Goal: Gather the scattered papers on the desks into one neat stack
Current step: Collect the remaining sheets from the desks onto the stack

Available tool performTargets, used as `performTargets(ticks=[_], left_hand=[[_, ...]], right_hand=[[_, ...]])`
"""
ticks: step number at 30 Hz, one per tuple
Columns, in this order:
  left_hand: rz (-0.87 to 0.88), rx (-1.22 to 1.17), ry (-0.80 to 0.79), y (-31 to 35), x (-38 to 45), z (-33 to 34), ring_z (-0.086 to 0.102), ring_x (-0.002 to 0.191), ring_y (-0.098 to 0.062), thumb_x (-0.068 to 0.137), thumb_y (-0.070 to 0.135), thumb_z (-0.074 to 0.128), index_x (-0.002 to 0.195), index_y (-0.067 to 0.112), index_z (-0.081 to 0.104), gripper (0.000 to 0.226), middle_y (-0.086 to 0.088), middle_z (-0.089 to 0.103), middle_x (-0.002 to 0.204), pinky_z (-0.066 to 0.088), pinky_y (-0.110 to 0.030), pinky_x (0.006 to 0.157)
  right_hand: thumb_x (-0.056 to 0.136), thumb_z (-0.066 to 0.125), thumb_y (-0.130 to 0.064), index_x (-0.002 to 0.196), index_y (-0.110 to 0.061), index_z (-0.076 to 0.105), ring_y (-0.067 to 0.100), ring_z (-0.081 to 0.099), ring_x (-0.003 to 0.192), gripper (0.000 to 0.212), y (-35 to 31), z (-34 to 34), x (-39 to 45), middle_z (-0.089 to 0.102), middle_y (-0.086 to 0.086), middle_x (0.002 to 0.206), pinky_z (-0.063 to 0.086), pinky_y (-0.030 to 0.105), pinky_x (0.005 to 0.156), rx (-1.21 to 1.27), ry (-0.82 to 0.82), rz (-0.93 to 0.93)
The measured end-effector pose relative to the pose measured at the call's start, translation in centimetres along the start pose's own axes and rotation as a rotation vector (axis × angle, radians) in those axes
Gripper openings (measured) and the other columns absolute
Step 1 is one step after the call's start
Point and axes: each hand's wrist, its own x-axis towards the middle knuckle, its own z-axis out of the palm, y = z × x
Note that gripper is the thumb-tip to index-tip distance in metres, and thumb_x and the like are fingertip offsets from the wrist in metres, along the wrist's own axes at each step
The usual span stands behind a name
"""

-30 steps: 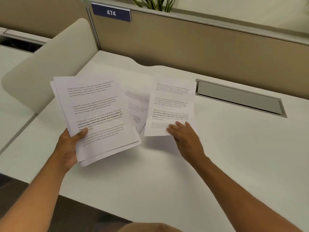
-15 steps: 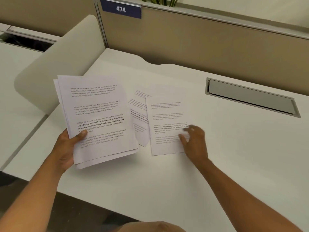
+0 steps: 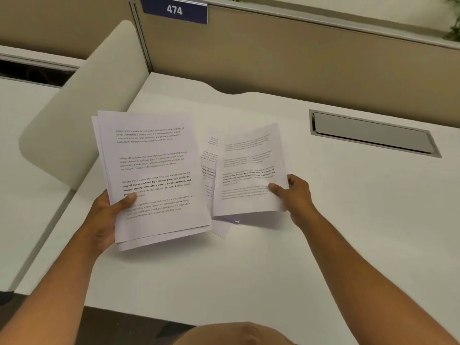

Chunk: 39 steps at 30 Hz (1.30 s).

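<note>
My left hand (image 3: 104, 217) holds a stack of printed papers (image 3: 154, 170) by its lower left edge, thumb on top, raised a little over the white desk (image 3: 249, 270). My right hand (image 3: 296, 195) pinches the right edge of a single printed sheet (image 3: 249, 170), which curls up off the desk. Between the stack and that sheet lies another printed sheet (image 3: 208, 168), mostly covered; only a strip of its text shows.
A grey cable hatch (image 3: 371, 134) is set into the desk at the back right. A beige partition (image 3: 298, 58) with a blue "474" sign (image 3: 174, 9) runs behind. A rounded side divider (image 3: 82, 108) separates the neighbouring desk (image 3: 22, 170) on the left.
My right hand slid the single sheet toward me, then took it by its right edge and lifted it off the desk. The left hand's stack stayed about where it was.
</note>
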Motion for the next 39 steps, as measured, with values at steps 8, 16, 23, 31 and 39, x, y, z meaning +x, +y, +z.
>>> performTargets(ticks=[8, 16, 23, 31, 39], left_hand=[[-0.023, -0.025, -0.09, 0.7, 1.9, -0.7, 0.075, 0.127, -0.04, 0.093, 0.017, 0.08, 0.148, 0.018, 0.067, 0.057, -0.013, 0.076, 0.144, 0.067, -0.051, 0.095], [-0.053, -0.048, -0.088, 0.5, 2.3, -0.3, 0.078, 0.121, -0.039, 0.089, 0.016, 0.081, 0.145, 0.016, 0.068, 0.058, -0.013, 0.08, 0.137, 0.068, -0.05, 0.091], [-0.069, -0.065, -0.102, 0.1, 2.4, 0.1, 0.08, 0.116, -0.037, 0.086, 0.015, 0.082, 0.144, 0.013, 0.068, 0.06, -0.013, 0.081, 0.133, 0.07, -0.046, 0.085], [-0.083, -0.055, -0.105, -0.1, 3.3, 0.1, 0.081, 0.116, -0.037, 0.086, 0.016, 0.083, 0.143, 0.015, 0.069, 0.058, -0.012, 0.082, 0.133, 0.069, -0.047, 0.086], [-0.1, -0.033, -0.109, -0.1, 4.3, 0.8, 0.083, 0.11, -0.034, 0.091, 0.013, 0.08, 0.141, 0.015, 0.069, 0.051, -0.012, 0.083, 0.13, 0.07, -0.044, 0.082]], right_hand=[[0.084, 0.08, -0.016, 0.115, -0.007, 0.064, 0.033, 0.065, 0.115, 0.036, 0.3, 8.3, -1.6, 0.069, 0.01, 0.12, 0.053, 0.04, 0.098, -0.32, 0.157, 0.075], [0.072, 0.093, -0.034, 0.142, -0.005, 0.034, 0.04, 0.048, 0.133, 0.096, -1.6, 11.7, -1.5, 0.051, 0.018, 0.14, 0.046, 0.047, 0.101, -0.643, 0.254, 0.153], [0.07, 0.097, -0.036, 0.143, -0.005, 0.035, 0.036, 0.052, 0.134, 0.101, -3.1, 12.7, -0.3, 0.053, 0.015, 0.141, 0.043, 0.049, 0.106, -0.648, 0.25, 0.237], [0.076, 0.09, -0.007, 0.101, 0.0, 0.066, 0.032, 0.069, 0.094, 0.035, -2.5, 11.2, 1.0, 0.074, 0.018, 0.116, 0.061, 0.04, 0.091, -0.419, 0.157, 0.198], [0.095, 0.066, -0.008, 0.115, -0.006, 0.065, 0.032, 0.067, 0.098, 0.02, -1.1, 9.0, 0.5, 0.072, 0.013, 0.117, 0.057, 0.04, 0.088, -0.337, 0.216, 0.022]])
